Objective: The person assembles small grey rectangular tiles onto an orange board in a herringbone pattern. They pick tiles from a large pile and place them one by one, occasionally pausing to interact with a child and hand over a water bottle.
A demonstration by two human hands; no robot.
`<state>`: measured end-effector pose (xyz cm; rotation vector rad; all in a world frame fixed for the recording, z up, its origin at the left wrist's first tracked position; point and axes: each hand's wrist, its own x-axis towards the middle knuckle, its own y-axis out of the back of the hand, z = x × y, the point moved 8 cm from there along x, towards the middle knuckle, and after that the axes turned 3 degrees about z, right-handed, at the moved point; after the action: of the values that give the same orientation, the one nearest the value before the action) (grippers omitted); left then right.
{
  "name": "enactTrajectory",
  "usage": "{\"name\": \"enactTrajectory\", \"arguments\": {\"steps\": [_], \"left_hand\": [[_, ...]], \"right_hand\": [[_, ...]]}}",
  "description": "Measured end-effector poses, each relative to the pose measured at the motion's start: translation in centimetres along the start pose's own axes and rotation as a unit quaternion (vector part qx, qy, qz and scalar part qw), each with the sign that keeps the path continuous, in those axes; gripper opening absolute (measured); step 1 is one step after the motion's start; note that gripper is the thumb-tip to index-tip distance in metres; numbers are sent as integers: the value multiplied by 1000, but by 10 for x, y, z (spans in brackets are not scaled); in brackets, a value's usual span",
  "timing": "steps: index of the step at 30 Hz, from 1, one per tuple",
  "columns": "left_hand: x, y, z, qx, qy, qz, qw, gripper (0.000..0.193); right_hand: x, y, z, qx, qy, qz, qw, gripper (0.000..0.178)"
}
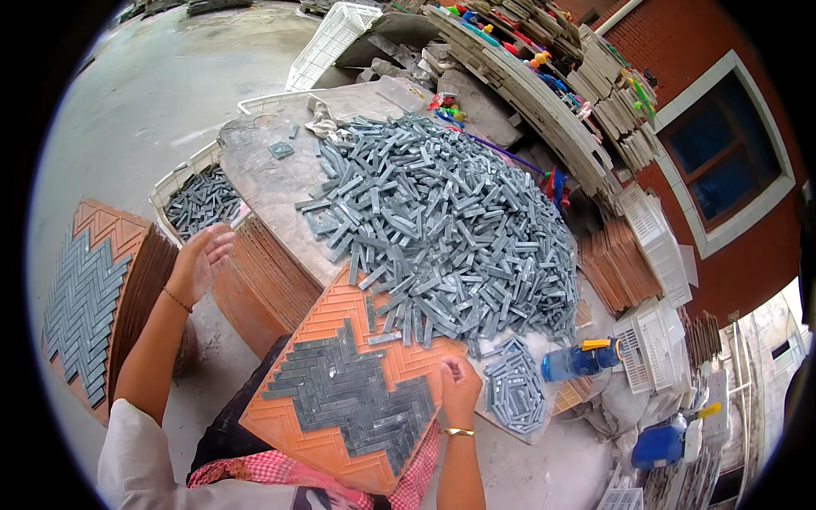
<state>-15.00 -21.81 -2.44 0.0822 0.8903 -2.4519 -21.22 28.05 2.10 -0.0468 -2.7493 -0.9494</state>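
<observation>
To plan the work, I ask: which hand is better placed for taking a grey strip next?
Probably the right hand: it is at the edge of the orange tray, near the pile of grey strips. The left hand looks open, apart from both.

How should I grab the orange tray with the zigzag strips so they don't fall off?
Hold the orange tray by its left and right edges, probably, one hand from each side. It is flat and wide, and the grey strips lie across its middle, so fingers there might nudge them. The right hand is at the right edge.
</observation>
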Motion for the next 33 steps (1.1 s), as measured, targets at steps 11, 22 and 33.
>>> {"name": "enactTrajectory", "arguments": {"steps": [11,22,33], "left_hand": [[-125,75,-106,70,161,146,974,22],[-121,38,-98,101,131,100,981,17],[-135,28,-104,138,133,89,977,14]], "right_hand": [[32,-17,-9,-267,150,-57,950,34],[-20,12,66,122,-202,-25,971,31],[-64,17,47,22,-127,66,990,11]]}}
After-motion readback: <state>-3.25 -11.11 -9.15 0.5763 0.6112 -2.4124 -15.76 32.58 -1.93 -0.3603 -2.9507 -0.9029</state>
